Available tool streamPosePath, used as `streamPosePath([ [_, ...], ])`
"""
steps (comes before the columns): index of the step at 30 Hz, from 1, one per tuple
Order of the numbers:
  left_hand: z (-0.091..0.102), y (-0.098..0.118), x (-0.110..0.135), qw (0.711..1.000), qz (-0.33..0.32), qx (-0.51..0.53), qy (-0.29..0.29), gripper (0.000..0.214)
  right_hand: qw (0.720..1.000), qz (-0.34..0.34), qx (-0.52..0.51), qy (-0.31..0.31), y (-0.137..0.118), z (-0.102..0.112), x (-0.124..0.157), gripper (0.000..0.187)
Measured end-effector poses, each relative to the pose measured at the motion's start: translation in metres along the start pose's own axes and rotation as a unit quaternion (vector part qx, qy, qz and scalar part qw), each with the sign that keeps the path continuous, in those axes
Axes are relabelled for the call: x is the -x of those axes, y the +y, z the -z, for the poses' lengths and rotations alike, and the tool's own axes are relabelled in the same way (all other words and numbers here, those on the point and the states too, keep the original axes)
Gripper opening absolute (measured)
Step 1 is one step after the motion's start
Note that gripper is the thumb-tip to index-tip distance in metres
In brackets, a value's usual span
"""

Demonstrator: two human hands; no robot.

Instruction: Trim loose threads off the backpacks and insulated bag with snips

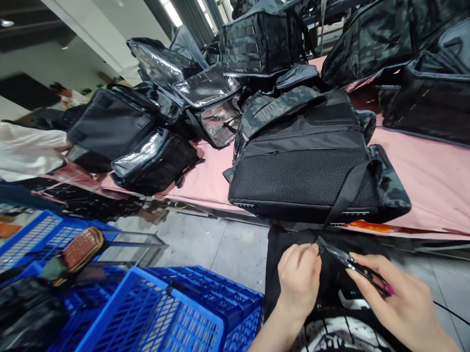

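Observation:
A black backpack (304, 173) with a mesh back panel and camouflage shoulder straps lies on the pink-covered table in front of me. From its right side a black webbing strap (345, 195) hangs over the table edge. My left hand (300, 274) is closed around the lower end of this strap, above my lap. Small thread snips (363, 269) are in my right hand (395, 293), between thumb and fingers. Their tips point left and sit close to the strap end beside my left fingers. Whether the blades touch the strap, I cannot tell.
Blue plastic crates (178, 321) stand on the floor at my left. More dark bags (153, 158) with silvery linings crowd the pink table (432, 189). One dark camouflage bag (432, 97) lies at the right. A person in a white shirt (22, 150) is at the far left.

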State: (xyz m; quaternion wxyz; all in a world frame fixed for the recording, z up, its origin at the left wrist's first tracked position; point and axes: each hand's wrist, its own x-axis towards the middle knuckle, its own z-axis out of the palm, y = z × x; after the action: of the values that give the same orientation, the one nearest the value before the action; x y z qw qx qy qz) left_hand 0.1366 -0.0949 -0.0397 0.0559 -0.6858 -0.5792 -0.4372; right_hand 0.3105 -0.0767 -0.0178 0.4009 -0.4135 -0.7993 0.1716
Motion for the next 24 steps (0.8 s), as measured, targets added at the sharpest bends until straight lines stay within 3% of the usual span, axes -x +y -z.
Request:
streamPosePath([
  [12, 0.005, -0.002, 0.001, 0.997, -0.067, 0.043, 0.019, 0.022, 0.999, -0.034, 0.021, -0.017, 0.013, 0.006, 0.003, 0.017],
  [17, 0.004, -0.01, 0.009, 0.995, -0.079, 0.065, -0.003, 0.027, 0.995, 0.005, -0.003, -0.099, 0.017, 0.017, 0.005, 0.016],
  [24, 0.005, -0.01, 0.01, 0.993, -0.081, 0.081, -0.009, 0.026, 0.982, -0.014, -0.042, -0.182, 0.017, 0.023, 0.008, 0.021],
])
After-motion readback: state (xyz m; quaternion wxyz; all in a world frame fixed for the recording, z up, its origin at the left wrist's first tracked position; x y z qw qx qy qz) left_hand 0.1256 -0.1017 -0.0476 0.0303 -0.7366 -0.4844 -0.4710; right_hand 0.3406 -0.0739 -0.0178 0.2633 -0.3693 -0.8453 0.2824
